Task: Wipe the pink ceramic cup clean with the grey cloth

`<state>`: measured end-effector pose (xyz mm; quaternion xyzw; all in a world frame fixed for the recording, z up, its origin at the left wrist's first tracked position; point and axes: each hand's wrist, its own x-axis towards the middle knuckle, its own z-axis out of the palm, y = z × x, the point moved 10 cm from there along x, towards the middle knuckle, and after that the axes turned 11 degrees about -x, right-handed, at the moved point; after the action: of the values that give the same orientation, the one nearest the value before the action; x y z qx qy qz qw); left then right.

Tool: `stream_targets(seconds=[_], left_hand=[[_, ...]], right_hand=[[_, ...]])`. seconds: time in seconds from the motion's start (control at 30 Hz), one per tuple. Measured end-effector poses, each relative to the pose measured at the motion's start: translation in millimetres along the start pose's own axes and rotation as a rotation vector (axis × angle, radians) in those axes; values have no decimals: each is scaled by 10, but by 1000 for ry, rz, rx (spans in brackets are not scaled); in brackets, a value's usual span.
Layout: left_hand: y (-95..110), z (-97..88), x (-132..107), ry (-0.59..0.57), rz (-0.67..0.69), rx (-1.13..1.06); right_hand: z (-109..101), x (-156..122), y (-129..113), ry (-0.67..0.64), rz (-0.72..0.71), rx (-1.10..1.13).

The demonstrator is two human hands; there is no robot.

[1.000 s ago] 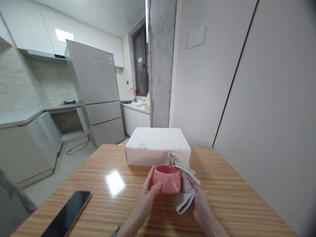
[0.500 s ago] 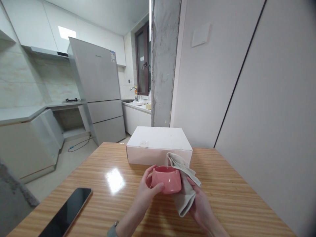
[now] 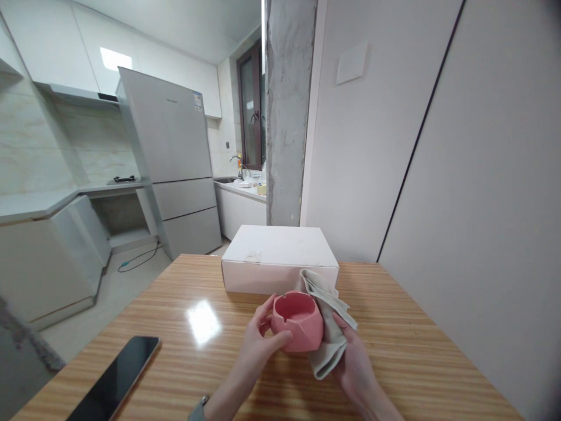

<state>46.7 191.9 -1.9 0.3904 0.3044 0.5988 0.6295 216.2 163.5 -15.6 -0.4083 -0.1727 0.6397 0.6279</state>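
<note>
Pink bowl (image 3: 303, 336), one, faceted, with small notches in its rim; located at the near middle of the worktop (image 3: 421, 356), in front of the box, tilted so that its inside shows. Hands, two: left hand (image 3: 256, 345), grip clamped on the bowl's left side, thumb on the near face, fingers around the left; right hand (image 3: 353, 356), grip closed on the cloth. Grey cloth (image 3: 328, 310), one, folded in loose layers, lying between the right hand and the bowl's right side. White box (image 3: 279, 245), one, closed, a piece of clear tape on its front edge. Phone (image 3: 118, 377), one, dark screen up, at the left. Wristwatch (image 3: 198, 411), one, on the left wrist. Refrigerator (image 3: 175, 137), one, with three door panels, standing behind. Hidden or cut off: the bowl's underside, so contact with the worktop cannot be told; most right-hand fingers, behind the cloth; part of the box's front, behind the cloth; the phone's near end and most of the watch, cut by the lower edge. Lettering on the refrigerator: too small to read.
</note>
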Motion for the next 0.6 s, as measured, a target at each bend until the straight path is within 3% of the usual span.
stream_targets(seconds=[0.17, 0.27, 0.43, 0.6], left_hand=[[16, 130, -29, -125, -21, -71], [51, 92, -25, -69, 2, -41], [61, -87, 0, 105, 51, 42], [-72, -77, -28, 29, -88, 102]], right_hand=[[107, -40, 21, -100, 1, -32], [91, -32, 67, -119, -25, -60], [-71, 8, 201, -29, -48, -73], [-52, 21, 175, -51, -76, -60]])
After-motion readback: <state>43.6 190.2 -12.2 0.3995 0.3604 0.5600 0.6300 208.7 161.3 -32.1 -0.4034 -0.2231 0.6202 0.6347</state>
